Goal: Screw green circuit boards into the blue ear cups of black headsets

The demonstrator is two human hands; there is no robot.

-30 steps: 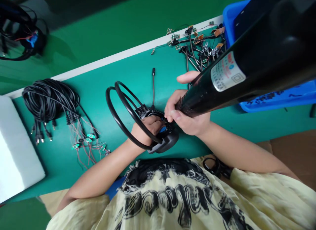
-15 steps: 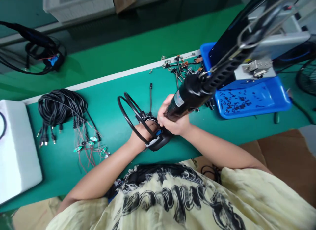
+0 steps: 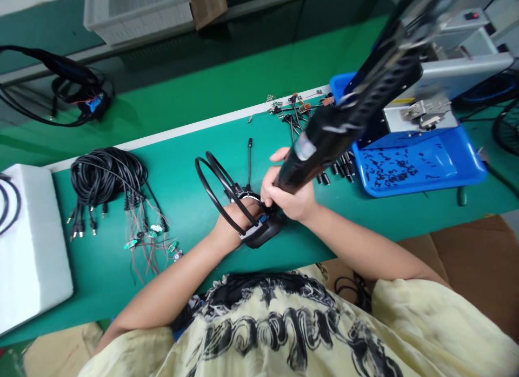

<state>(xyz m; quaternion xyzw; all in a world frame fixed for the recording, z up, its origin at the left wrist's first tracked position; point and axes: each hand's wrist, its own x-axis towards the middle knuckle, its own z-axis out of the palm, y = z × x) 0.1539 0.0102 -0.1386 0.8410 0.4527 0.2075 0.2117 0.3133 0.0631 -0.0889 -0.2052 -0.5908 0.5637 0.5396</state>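
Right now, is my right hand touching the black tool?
Touching. The head view shows the right hand closed around the lower end of the black tool, thumb and fingers against its sides with no gap.

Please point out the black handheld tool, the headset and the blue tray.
Black handheld tool (image 3: 327, 139): head view, on its thick body.
Headset (image 3: 263, 235): head view, on its dark ear cup.
Blue tray (image 3: 425, 186): head view, on its near wall.

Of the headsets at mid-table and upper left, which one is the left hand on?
The mid-table headset, with the electric screwdriver in the right hand angled over it. The upper-left headset lies beyond the white strip, away from both hands.
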